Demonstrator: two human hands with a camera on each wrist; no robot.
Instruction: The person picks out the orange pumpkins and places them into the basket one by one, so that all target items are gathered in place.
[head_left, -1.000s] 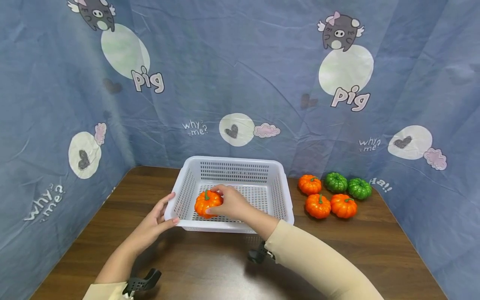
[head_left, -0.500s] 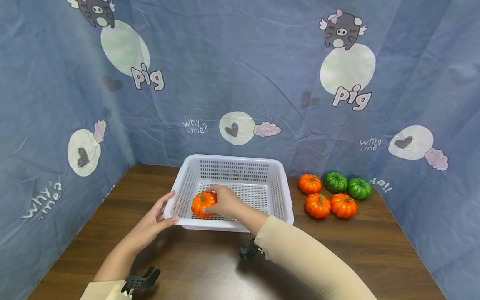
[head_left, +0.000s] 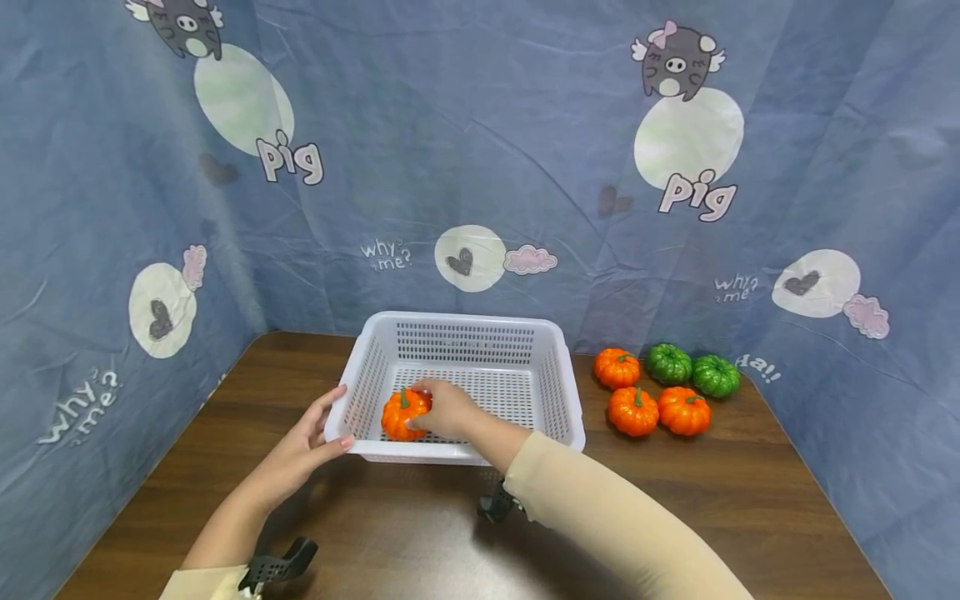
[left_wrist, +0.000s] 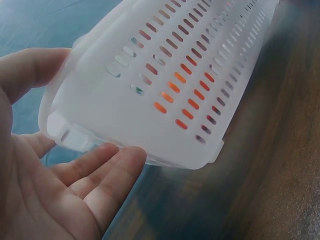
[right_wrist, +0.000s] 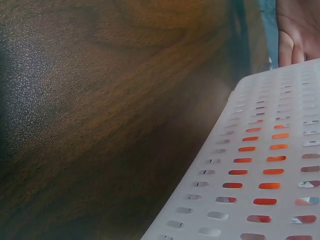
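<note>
Orange mini pumpkin [head_left: 397, 418]: glossy, ribbed, squat; short grn stem, upright. Sits inside white plastic basket [head_left: 457, 454], L half, nr front wall. Partly hidden by fingers on its R side. Orange also shows thru slots of basket wall in both wrist views.

R hand [head_left: 450, 410]: reaches over front rim into basket, part-closed, gripping pumpkin from R side; thumb in front, fingers at back.

L hand [head_left: 300, 450]: holds basket by near L corner. Thumb at corner, fingertips at L rim. Per L wrist view, hand part-open, digits fairly straight, on both sides of rim.

Basket: rectangular, slotted walls + floor, on brown wood-grain table [head_left: 405, 533], close to blue curtain [head_left: 450, 150] w/ pig prints.

R of basket, well apart from hands: 3 more orange pumpkins [head_left: 632, 412] + 2 grn pumpkins [head_left: 669, 364], loose cluster, grn ones at back. Beige sleeves [head_left: 600, 517] on both arms; blk wrist mount [head_left: 281, 563] under L wrist, another under R.
</note>
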